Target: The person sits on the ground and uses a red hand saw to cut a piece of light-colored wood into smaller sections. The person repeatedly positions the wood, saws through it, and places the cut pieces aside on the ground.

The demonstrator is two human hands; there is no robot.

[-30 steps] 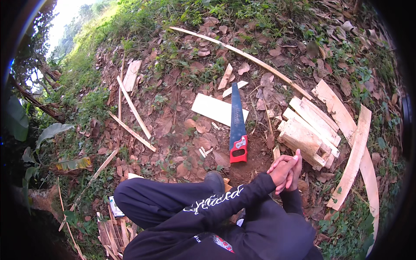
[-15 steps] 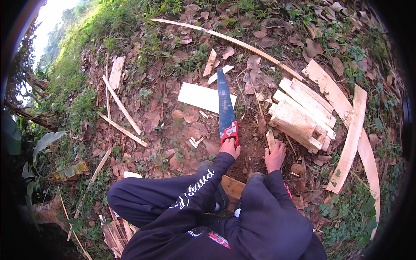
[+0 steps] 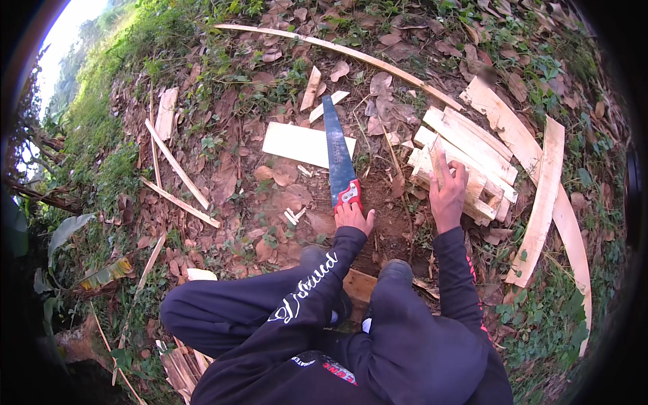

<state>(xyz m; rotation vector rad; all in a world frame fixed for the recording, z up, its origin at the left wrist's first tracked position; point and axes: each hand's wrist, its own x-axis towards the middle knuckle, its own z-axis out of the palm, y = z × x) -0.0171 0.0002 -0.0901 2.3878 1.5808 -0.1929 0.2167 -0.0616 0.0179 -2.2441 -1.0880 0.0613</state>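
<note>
Watching from here, I see the saw (image 3: 339, 162) lying across the pale board (image 3: 297, 143), my left hand (image 3: 353, 217) on its handle, grip unclear; my right hand (image 3: 451, 196), raised from the dirt toward the wood stack (image 3: 472, 143), now pinches a narrow stick (image 3: 434, 156), occupying both.

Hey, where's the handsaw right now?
In the head view, the handsaw is near the middle, its blade across the pale board and its red handle under the left hand, with the wood stack off to its right.
</note>
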